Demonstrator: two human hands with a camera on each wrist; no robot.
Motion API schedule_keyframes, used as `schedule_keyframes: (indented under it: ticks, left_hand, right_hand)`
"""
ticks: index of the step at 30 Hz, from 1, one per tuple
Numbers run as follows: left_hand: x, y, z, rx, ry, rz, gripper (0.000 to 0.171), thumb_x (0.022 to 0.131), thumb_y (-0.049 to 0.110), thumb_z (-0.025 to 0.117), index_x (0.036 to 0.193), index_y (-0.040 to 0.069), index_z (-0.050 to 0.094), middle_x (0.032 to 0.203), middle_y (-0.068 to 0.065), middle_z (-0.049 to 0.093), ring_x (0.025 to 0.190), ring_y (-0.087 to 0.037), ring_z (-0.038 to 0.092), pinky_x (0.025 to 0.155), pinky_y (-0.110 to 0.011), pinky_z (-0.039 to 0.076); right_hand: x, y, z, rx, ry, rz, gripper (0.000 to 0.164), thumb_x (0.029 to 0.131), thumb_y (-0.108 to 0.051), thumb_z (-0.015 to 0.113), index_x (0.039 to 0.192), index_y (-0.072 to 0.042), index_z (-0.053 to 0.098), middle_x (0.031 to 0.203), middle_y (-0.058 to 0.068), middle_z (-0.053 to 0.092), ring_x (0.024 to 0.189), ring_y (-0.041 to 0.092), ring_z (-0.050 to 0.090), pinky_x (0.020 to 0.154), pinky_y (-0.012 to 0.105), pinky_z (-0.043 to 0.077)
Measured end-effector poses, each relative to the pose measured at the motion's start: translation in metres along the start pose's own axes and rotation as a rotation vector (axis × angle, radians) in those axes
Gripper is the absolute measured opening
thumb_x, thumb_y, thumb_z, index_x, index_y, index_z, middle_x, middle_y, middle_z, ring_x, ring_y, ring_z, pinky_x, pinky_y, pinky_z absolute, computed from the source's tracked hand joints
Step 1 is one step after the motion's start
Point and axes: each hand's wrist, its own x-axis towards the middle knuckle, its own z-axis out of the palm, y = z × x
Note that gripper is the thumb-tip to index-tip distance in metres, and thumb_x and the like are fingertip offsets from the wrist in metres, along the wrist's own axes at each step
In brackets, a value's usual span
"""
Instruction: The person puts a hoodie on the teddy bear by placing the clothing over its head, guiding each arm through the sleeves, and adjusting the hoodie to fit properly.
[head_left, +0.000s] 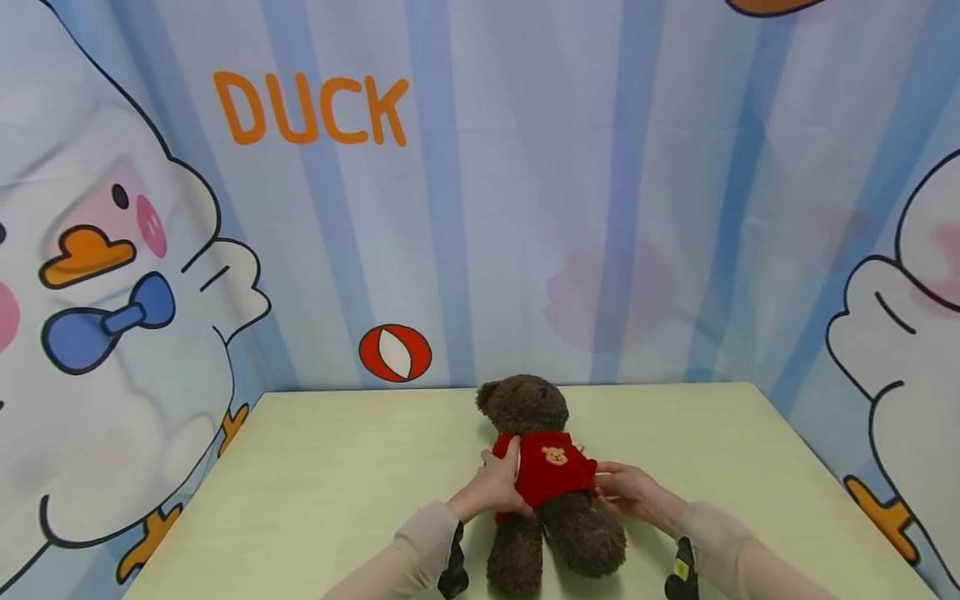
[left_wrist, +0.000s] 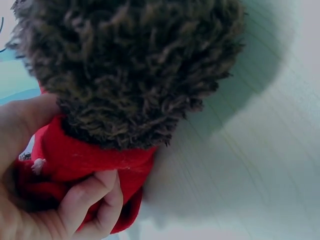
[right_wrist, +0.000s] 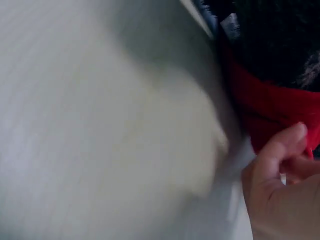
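Note:
A dark brown plush teddy bear (head_left: 525, 404) in a red shirt (head_left: 551, 475) is held tilted over the table, its head toward the back. On the chest is a small tan bear-face patch (head_left: 555, 456). My left hand (head_left: 497, 486) grips the bear round its side, thumb on the front; in the left wrist view its curled fingers (left_wrist: 95, 195) press into the red cloth below the furry head (left_wrist: 135, 65). At the bear's other side, my right hand (head_left: 633, 492) pinches the shirt's edge. The right wrist view shows its thumb (right_wrist: 282, 150) against the red cloth.
The pale yellow table (head_left: 360, 467) stretches to both sides of the bear. Behind it hangs a striped blue curtain (head_left: 510, 208) printed with ducks, a red ball and orange lettering. Dark bands with devices sit on both wrists.

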Motion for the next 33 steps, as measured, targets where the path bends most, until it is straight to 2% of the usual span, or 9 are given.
schedule_keyframes:
  ticks: [4, 8, 11, 16, 22, 24, 26, 29, 33]
  left_hand:
    - [-0.001, -0.002, 0.003, 0.013, 0.007, 0.007, 0.103, 0.059, 0.02, 0.081, 0.139, 0.004, 0.019, 0.123, -0.033, 0.031, 0.09, -0.041, 0.053, 0.072, -0.047, 0.048]
    - [-0.002, -0.004, 0.004, 0.0, 0.012, 0.015, 0.103, 0.058, 0.019, 0.082, 0.138, 0.006, 0.018, 0.118, -0.03, 0.035, 0.086, -0.038, 0.053, 0.069, -0.046, 0.049]
    - [-0.004, -0.005, 0.003, -0.003, 0.011, 0.021, 0.104, 0.058, 0.019, 0.082, 0.139, 0.006, 0.018, 0.115, -0.028, 0.037, 0.084, -0.037, 0.053, 0.067, -0.044, 0.049]
    - [-0.002, -0.011, 0.003, 0.001, 0.015, 0.024, 0.107, 0.057, 0.02, 0.082, 0.139, 0.006, 0.015, 0.114, -0.029, 0.037, 0.084, -0.037, 0.054, 0.064, -0.042, 0.049]
    - [-0.001, -0.012, 0.003, 0.007, 0.019, -0.003, 0.107, 0.057, 0.02, 0.083, 0.139, 0.007, 0.015, 0.113, -0.028, 0.037, 0.081, -0.037, 0.054, 0.062, -0.041, 0.049]
    - [-0.002, -0.01, 0.002, -0.001, 0.017, -0.015, 0.105, 0.057, 0.018, 0.083, 0.138, 0.007, 0.016, 0.112, -0.029, 0.038, 0.081, -0.038, 0.053, 0.064, -0.044, 0.049]
    - [-0.002, -0.009, 0.001, 0.002, 0.011, -0.017, 0.105, 0.058, 0.018, 0.083, 0.138, 0.007, 0.016, 0.112, -0.029, 0.038, 0.08, -0.038, 0.053, 0.062, -0.043, 0.048]
    - [-0.002, -0.009, 0.0, -0.001, 0.0, -0.014, 0.104, 0.058, 0.018, 0.082, 0.138, 0.007, 0.016, 0.112, -0.028, 0.038, 0.078, -0.036, 0.053, 0.061, -0.041, 0.048]
    - [-0.003, -0.012, -0.003, -0.032, -0.026, -0.005, 0.1, 0.058, 0.016, 0.082, 0.136, 0.007, 0.019, 0.111, -0.028, 0.039, 0.074, -0.033, 0.054, 0.059, -0.039, 0.047]
  right_hand:
    - [-0.001, 0.005, -0.002, 0.027, -0.011, 0.039, 0.023, 0.091, -0.004, 0.043, 0.11, 0.003, 0.054, 0.059, -0.005, 0.058, 0.05, -0.001, 0.052, 0.052, 0.013, 0.046]
    - [0.002, 0.005, -0.005, -0.052, -0.063, 0.164, 0.016, 0.087, -0.009, 0.051, 0.09, -0.006, 0.066, 0.064, -0.001, 0.063, 0.053, 0.001, 0.056, 0.051, 0.011, 0.045]
    - [0.004, 0.001, -0.006, -0.132, -0.124, 0.219, 0.015, 0.086, -0.012, 0.053, 0.086, -0.009, 0.068, 0.071, 0.004, 0.066, 0.059, 0.006, 0.06, 0.052, 0.012, 0.045]
    - [0.007, -0.008, -0.006, -0.124, -0.211, 0.208, 0.019, 0.088, -0.013, 0.051, 0.079, -0.012, 0.068, 0.078, 0.004, 0.066, 0.07, 0.01, 0.059, 0.055, 0.014, 0.043]
    - [0.009, -0.015, -0.005, -0.056, -0.179, 0.241, 0.017, 0.09, -0.018, 0.051, 0.087, -0.007, 0.064, 0.084, 0.007, 0.063, 0.074, 0.013, 0.055, 0.061, 0.018, 0.042]
    - [0.009, -0.016, -0.007, -0.102, -0.18, 0.207, 0.018, 0.09, -0.019, 0.051, 0.083, -0.007, 0.065, 0.078, 0.004, 0.062, 0.069, 0.011, 0.052, 0.06, 0.018, 0.041]
    - [0.01, -0.018, -0.009, -0.218, -0.196, 0.126, 0.024, 0.089, -0.017, 0.051, 0.069, -0.01, 0.062, 0.066, 0.0, 0.058, 0.059, 0.009, 0.047, 0.055, 0.019, 0.039]
    - [0.009, -0.026, -0.012, -0.447, -0.232, -0.045, 0.032, 0.087, -0.013, 0.049, 0.056, -0.011, 0.049, 0.05, -0.006, 0.041, 0.046, 0.007, 0.033, 0.047, 0.02, 0.032]
    - [0.008, -0.037, -0.017, -0.721, -0.291, -0.263, 0.039, 0.087, -0.006, 0.045, 0.052, -0.014, 0.03, 0.047, -0.007, 0.023, 0.043, 0.007, 0.017, 0.043, 0.021, 0.021]
